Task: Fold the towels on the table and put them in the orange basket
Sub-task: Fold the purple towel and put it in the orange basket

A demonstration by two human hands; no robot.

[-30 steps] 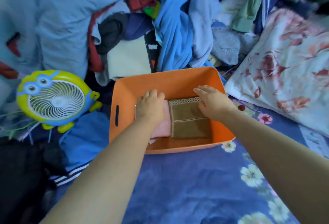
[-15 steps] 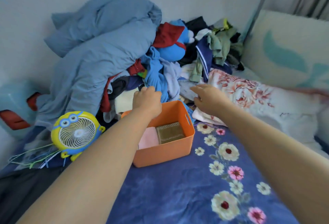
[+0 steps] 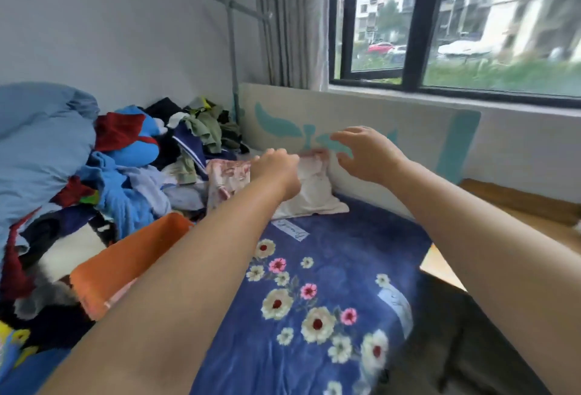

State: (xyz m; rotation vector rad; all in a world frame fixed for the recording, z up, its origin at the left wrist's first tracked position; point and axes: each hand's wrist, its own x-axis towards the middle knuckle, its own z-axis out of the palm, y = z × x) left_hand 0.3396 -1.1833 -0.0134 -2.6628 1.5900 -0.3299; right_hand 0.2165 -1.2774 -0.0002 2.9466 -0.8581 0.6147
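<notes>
far left there's a big blue duvet (image 3: 41, 143) heaped up, and next to it a messy pile of clothes (image 3: 132, 181) in blues, reds and greens running back toward the wall; just in front of that pile sits the orange basket (image 3: 125, 256), lower left, mostly blocked by the left forearm, so only its near wall and a corner show; there's a sliver of something pink (image 3: 121, 295) at its bottom edge, can't tell for sure if that's a towel, and the inside of the basket isn't visible at all; the left hand (image 3: 276, 171) is stretched out past the basket, up in the air in front of a floral pillow (image 3: 311, 190), fingers curled in with nothing in them as far as I can see; a bit blurry though; the blue bedsheet (image 3: 314, 300) with flowers fills the middle and lower part; the right hand (image 3: 364, 152) is raised to the right of the pillow, near the pale board (image 3: 408, 130) with teal shapes, fingers spread and loosely bent, holding nothing; behind it all a metal rack (image 3: 232, 49), a grey curtain (image 3: 289, 17) and a window (image 3: 456, 17) on the right
</notes>
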